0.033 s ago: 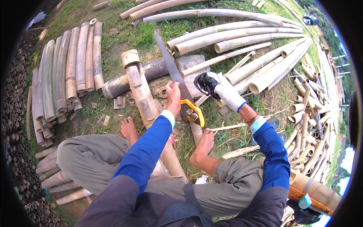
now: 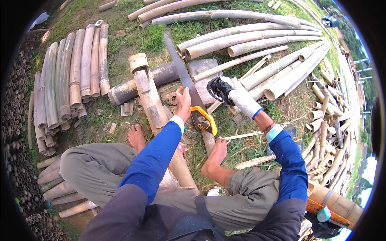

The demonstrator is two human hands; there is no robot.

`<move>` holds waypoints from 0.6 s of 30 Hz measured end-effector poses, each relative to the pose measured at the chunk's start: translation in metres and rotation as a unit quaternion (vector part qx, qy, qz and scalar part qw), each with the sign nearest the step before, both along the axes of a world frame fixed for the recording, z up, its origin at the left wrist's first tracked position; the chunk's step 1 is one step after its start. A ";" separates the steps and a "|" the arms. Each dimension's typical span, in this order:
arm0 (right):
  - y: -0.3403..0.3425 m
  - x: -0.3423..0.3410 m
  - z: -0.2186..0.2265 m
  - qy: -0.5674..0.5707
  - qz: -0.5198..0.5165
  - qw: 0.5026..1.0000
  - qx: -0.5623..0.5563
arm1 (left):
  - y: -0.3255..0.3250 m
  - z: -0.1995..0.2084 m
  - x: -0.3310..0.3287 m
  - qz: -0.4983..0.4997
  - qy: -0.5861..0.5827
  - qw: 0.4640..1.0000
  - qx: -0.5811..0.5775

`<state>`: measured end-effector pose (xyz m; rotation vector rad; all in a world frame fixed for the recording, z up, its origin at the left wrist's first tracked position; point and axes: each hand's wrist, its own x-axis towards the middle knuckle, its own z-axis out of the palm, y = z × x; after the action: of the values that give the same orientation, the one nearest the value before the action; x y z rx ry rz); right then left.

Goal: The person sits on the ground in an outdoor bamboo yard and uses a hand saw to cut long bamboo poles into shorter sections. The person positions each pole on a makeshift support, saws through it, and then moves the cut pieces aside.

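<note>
A hand saw (image 2: 179,62) with a yellow and black handle slants across the middle, its tip pointing away from me. My bare left hand (image 2: 183,104) pinches the blade a little above the handle. On my right hand (image 2: 240,100) is a white knit glove with a blue cuff edge. Its fingers are closed on a crumpled black plastic bag (image 2: 219,89), just right of the blade. Below the saw lies a notched bamboo pole (image 2: 150,100), crossed by a dark thick bamboo log (image 2: 163,73). A flat grey stone block (image 2: 201,66) is behind the blade.
Cut bamboo lengths (image 2: 76,68) lie in a row at left. Long bamboo poles (image 2: 241,36) spread across the back right, and a heap of short bamboo pieces (image 2: 329,120) is at right. My bare feet (image 2: 217,152) rest beside the notched pole. An orange tool (image 2: 329,215) lies at lower right.
</note>
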<state>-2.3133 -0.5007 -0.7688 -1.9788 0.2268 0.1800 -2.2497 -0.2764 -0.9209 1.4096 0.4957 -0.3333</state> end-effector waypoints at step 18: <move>-0.011 0.018 0.055 0.021 0.074 0.997 0.033 | 0.080 0.111 -0.030 -0.271 -0.202 0.923 0.183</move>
<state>-2.2949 -0.5121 -0.7142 -1.9284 0.1009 0.3204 -2.2792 -0.1960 -0.8097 1.9208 -0.1990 -0.3890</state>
